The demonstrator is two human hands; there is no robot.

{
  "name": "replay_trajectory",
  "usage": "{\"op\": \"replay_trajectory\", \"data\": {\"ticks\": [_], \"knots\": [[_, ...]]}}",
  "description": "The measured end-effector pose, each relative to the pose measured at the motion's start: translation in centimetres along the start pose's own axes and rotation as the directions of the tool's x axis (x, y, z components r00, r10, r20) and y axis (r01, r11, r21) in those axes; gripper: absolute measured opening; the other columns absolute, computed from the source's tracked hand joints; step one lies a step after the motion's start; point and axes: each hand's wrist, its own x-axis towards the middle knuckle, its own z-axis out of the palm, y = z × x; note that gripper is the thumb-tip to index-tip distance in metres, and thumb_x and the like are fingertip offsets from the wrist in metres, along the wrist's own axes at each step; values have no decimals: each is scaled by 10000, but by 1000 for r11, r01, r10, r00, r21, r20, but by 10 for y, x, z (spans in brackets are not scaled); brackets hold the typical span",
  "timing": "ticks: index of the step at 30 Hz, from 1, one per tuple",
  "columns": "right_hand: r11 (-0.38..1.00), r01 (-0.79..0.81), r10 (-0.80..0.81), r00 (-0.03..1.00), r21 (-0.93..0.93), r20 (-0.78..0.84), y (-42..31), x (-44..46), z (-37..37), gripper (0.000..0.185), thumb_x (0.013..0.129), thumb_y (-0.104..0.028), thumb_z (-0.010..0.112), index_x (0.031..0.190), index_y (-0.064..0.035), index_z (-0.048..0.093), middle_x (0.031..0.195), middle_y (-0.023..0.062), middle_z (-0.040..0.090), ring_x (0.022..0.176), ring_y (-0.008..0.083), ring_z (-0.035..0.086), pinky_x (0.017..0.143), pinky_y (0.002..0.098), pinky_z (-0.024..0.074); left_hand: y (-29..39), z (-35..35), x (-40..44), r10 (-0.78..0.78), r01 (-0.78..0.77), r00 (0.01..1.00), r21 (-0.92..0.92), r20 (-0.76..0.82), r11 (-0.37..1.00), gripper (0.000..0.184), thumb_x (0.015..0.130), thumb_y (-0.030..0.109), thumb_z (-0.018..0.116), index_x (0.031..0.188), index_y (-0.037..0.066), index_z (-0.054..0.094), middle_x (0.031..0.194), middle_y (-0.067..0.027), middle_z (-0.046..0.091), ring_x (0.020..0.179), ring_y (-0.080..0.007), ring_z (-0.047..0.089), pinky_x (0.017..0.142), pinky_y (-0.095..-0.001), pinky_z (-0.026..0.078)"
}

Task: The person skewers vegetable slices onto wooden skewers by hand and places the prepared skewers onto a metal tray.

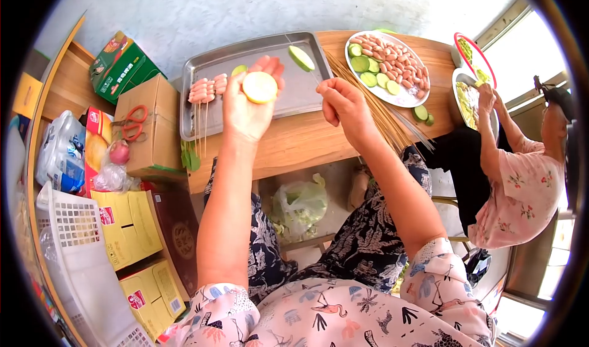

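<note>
My left hand [253,104] is raised palm up over the tray, fingers stretched out. On its palm lies a pale yellow round slice [259,87], whose exact kind I cannot make out. My right hand [345,104] pinches a thin skewer [316,77], with a green-edged cucumber slice [300,58] threaded on it. The two hands are apart. Beneath them is a metal tray [294,104]. On its left side rest several skewers of small pink sausages [202,90], sticks pointing towards me. Another green slice [239,70] shows behind my left hand.
Bare skewers [368,111] lie right of the tray. Beyond them stands an oval plate [405,100] of sausages and cucumber slices, with cucumber pieces [421,113] beside it. A co-worker [521,187] handles food at a bowl. Left are cartons [147,117] and scissors [133,123]; below hangs a plastic bag [300,203].
</note>
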Motion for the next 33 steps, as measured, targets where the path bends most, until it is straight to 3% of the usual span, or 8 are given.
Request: {"op": "replay_trajectory", "data": {"ticks": [6,10,13,14,19,25,28,33], "knots": [[966,-143,102,977,215,188,-14,-18,15,169,950,-164,486,987,-25,574,499,-56,338,431,39,266,417,199,208,30,-8,1,121,-124,992,-209,-25,970,455,914,216,349,1280,-52,391,1268,-188,459,1205,-333,429,922,-412,424],[981,-119,80,967,154,240,-21,-31,25,208,958,-175,468,1030,-24,590,480,-66,318,417,34,244,416,194,196,40,-8,-2,190,-204,979,-316,-74,927,444,954,223,296,1294,-54,361,1248,-188,456,1212,-341,421,927,-436,419],[995,-95,80,959,42,272,-23,-38,28,209,959,-161,468,1058,-34,601,489,-75,338,422,17,263,412,182,198,47,-16,2,172,-177,984,-375,-47,910,475,986,284,255,1298,-61,349,1260,-194,448,1214,-350,418,921,-453,418],[995,-90,97,952,-38,289,-25,-40,28,209,957,-152,471,1069,-38,604,494,-78,348,425,11,275,410,179,201,48,-19,3,173,-178,984,-373,-49,910,475,986,284,255,1298,-61,349,1260,-194,448,1214,-350,418,921,-453,418],[987,-138,157,930,-80,331,-14,-42,32,221,953,-187,518,1089,-44,619,518,-94,357,433,6,290,412,178,208,51,-18,3,186,-183,982,-336,-25,924,582,998,416,222,1260,-79,378,1251,-200,464,1214,-361,425,913,-432,429],[979,-189,206,911,-81,357,-11,-48,36,233,965,-196,495,1090,-44,620,515,-93,352,434,7,286,413,175,215,45,-18,5,210,-211,977,-279,-36,937,586,1000,415,215,1176,-87,459,1115,-206,552,1165,-367,478,921,-430,445],[979,-184,203,916,-86,347,-9,-49,35,239,969,-200,485,1088,-45,622,514,-93,351,437,6,285,415,172,217,45,-22,7,219,-210,976,-308,-6,928,561,1006,365,192,1226,-95,425,1182,-218,513,1205,-382,435,949,-444,426],[979,-175,199,925,-101,323,-5,-48,36,217,959,-179,508,1083,-49,630,541,-104,364,457,1,288,421,172,219,48,-25,7,203,-185,979,-356,15,916,571,1001,388,204,1193,-92,448,1135,-217,539,1178,-382,460,940,-443,439]]}}
